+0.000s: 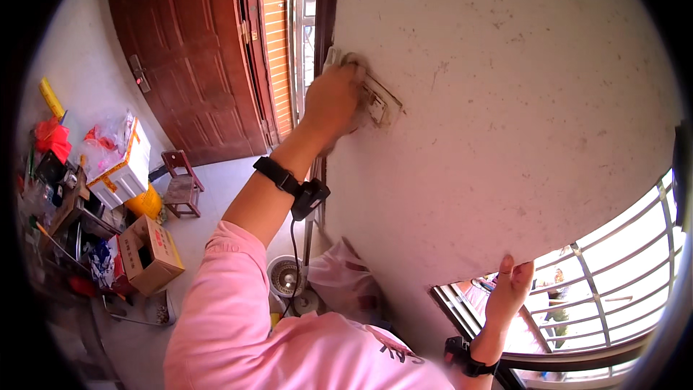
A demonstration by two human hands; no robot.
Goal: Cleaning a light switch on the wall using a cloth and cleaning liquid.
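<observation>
My left hand [335, 105] reaches up to the wall beside the doorway, its fingers closed on what looks like a greyish cloth [333, 56]. Motion smears the fingertips and part of the cloth. They are against a grimy wall switch plate [378, 107], which the hand partly covers. Lower right, my right hand [511, 283] is raised at the wall's edge by the barred window [577, 296]. Its thumb and fingers are apart and seem to hold nothing; whether they touch the wall edge I cannot tell. Black straps with small devices circle both wrists.
A brown door [188, 58] stands at the upper left. Below it are a small wooden chair [182, 184], a white foam box [124, 166], an open cardboard box [149, 254] and heaped clutter. A round-topped appliance [284, 274] and a pale bag [343, 282] sit under the wall.
</observation>
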